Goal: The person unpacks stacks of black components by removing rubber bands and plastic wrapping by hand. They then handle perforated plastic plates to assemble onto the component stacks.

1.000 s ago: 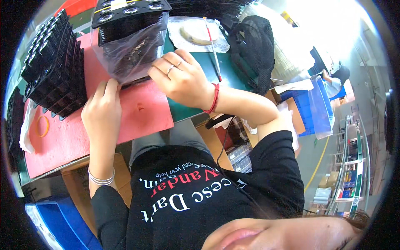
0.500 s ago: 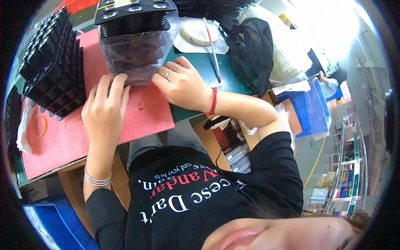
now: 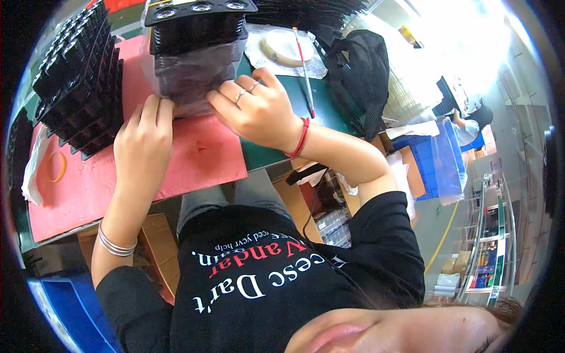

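A stack of black plastic trays [image 3: 200, 23] with round shiny parts stands at the far edge of the table, a clear plastic bag [image 3: 197, 73] drawn over its lower part. My left hand [image 3: 144, 132] is closed at the bag's near left corner, fingers bent over the film. At the near right corner, my right hand [image 3: 259, 112] is curled in and pinches the bag. Both sets of fingertips are partly hidden by the knuckles and the film.
To the left rises a taller stack of black trays [image 3: 79, 88] on a pink foam sheet [image 3: 200, 153]. A yellow rubber band [image 3: 56, 167] lies near it. Right of the bag are a tape roll [image 3: 282, 47], a red-and-white pen [image 3: 304, 73] and a black mesh bag [image 3: 359, 82]. Another person [image 3: 471, 126] works farther right.
Both hands have moved slightly away from me with the bag's near edge. My left forearm now angles more outward. The film looks drawn closer around the trays.
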The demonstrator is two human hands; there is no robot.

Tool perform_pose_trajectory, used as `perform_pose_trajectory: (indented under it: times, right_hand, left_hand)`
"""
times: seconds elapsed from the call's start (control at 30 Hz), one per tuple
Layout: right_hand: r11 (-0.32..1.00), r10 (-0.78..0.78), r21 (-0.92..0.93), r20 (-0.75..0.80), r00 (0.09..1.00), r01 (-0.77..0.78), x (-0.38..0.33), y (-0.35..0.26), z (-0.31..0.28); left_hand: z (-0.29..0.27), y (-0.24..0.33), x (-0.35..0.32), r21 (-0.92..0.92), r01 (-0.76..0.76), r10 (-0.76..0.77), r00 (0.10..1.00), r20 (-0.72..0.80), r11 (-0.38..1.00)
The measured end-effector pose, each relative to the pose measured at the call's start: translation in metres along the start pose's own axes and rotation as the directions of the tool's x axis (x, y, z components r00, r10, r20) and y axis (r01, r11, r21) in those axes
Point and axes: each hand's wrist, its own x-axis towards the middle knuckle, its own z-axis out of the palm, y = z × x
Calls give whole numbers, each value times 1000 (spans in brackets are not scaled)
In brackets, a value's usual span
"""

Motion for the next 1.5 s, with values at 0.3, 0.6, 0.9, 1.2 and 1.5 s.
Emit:
perform_pose_trajectory:
  times: [0.3, 0.6, 0.9, 1.2, 1.5]
  right_hand:
    - [999, -37, -28, -25, 999, 36, 2, -1, 4]
    - [995, -22, 99, 103, 994, 11, -8, -4, 6]
    - [984, -22, 178, 163, 986, -8, -9, 0, 5]
    - [965, 38, 260, -20, 999, -31, -4, 4, 0]
    - [1000, 11, 25, 13, 1000, -11, -10, 4, -6]
  left_hand:
    - [-3, 4, -6, -11, 19, -18, 996, 91, 1000]
    - [-5, 4, -2, -146, -14, 4, 998, -67, 989]
    - [0, -3, 9, -47, -160, 156, 985, -69, 986]
    - [5, 2, 14, -139, -201, 177, 970, -169, 970]
    - [0, 3, 15, -254, -146, 133, 989, -69, 956]
